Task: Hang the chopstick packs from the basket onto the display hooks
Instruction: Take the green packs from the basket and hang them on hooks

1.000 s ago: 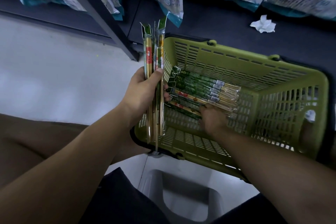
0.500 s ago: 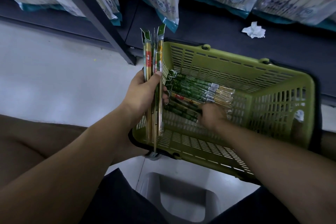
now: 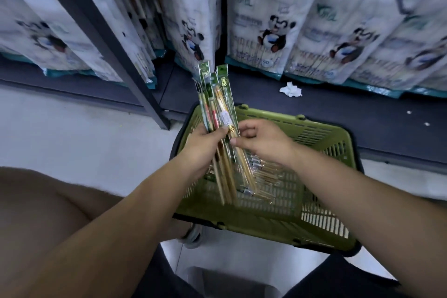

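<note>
Your left hand point(image 3: 203, 146) grips a fan of packs point(image 3: 216, 104) upright, tabs up, likely to suit the hooks. Your right hand point(image 3: 264, 143), just beside it, pinches the nearest pack into the bundle. More packs lie below both hands in the basket point(image 3: 321, 133).

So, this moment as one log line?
left hand: grips packs upright | right hand: pinches one of them | basket: loose packs inside
</note>
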